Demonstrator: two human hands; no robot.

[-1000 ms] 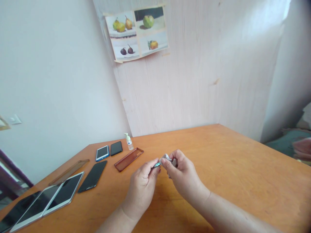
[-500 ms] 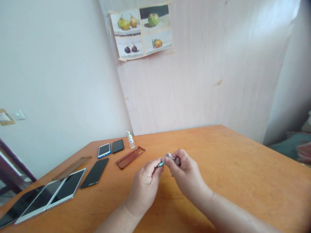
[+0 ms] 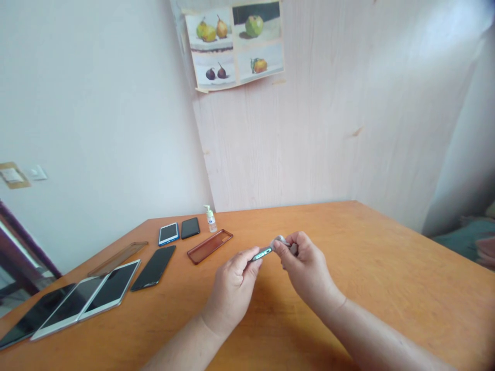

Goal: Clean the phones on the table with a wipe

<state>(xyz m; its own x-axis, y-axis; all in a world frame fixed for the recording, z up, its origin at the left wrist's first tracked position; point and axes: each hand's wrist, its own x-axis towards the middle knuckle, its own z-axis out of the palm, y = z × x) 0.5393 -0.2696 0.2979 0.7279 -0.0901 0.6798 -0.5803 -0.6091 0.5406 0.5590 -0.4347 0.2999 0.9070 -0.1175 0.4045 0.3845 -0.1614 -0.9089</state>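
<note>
Above the front middle of the table, my left hand [image 3: 233,286] is closed on one end of a phone [image 3: 263,254], its thin blue-green edge with a small port turned towards me. My right hand [image 3: 303,263] pinches a crumpled pale grey cloth [image 3: 279,240] around the phone's other end, which the cloth and fingers hide. The phone's flat faces hardly show from this angle.
On the left lie a black phone [image 3: 154,268], tablets [image 3: 110,288], a clear brown case [image 3: 119,256] and a reddish-brown case [image 3: 211,247]. Behind them are a blue-cased phone [image 3: 168,233], a smaller black phone [image 3: 190,228] and a pump bottle [image 3: 211,220].
My right hand has slid the cloth to the right along the phone, so more of its edge shows between my hands. The camera view has shifted slightly.
</note>
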